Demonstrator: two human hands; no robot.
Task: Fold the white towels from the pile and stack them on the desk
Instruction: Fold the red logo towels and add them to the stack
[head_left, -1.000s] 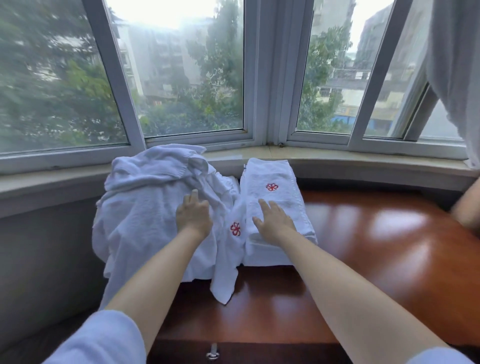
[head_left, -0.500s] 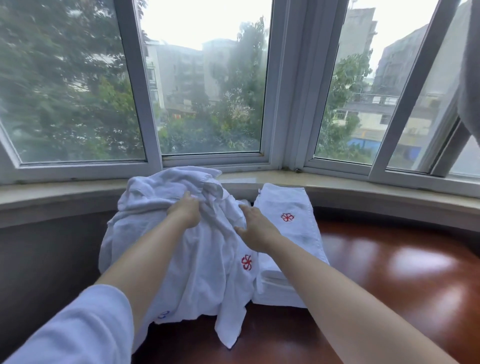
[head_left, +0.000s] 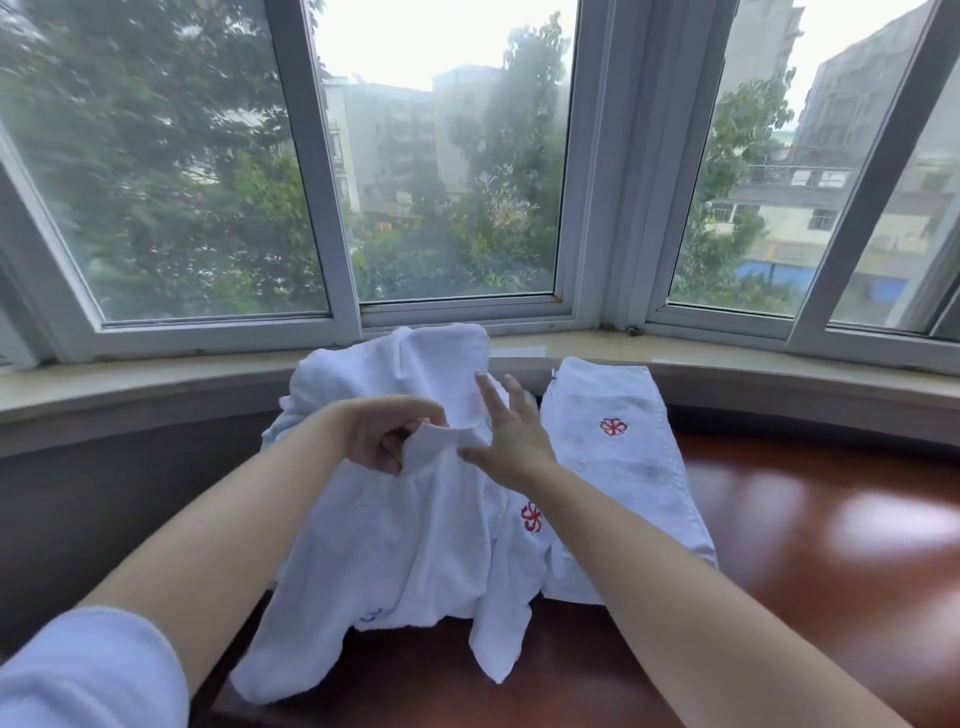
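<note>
Head view: your left hand (head_left: 387, 434) grips a corner of a white terry towel (head_left: 415, 519), its fingers (head_left: 389, 447) curled round the edge so that a short flap of cloth sticks out to the right of the fist. Your right hand (head_left: 511, 439) is spread open just beside it, fingers straight and fanned upward, the thumb side touching that flap. The held towel belongs to the loose pile of crumpled white towels (head_left: 374, 374) at the far left of the glossy reddish-brown wooden surface (head_left: 831, 545); the cloth hangs down from your hands, and its lower ends drape over the near left edge of the surface. A red flower emblem (head_left: 531, 517) shows on a hanging strip below your right wrist, and a small blue mark (head_left: 370, 616) sits lower on the left. Just to the right of the pile, touching it, lies the folded white towel stack (head_left: 623, 467), long and narrow, with its own red flower emblem on top and its far end against the pale stone window sill (head_left: 779, 358). Beyond the sill, the white-framed bay window (head_left: 332, 208) shows trees and buildings.
</note>
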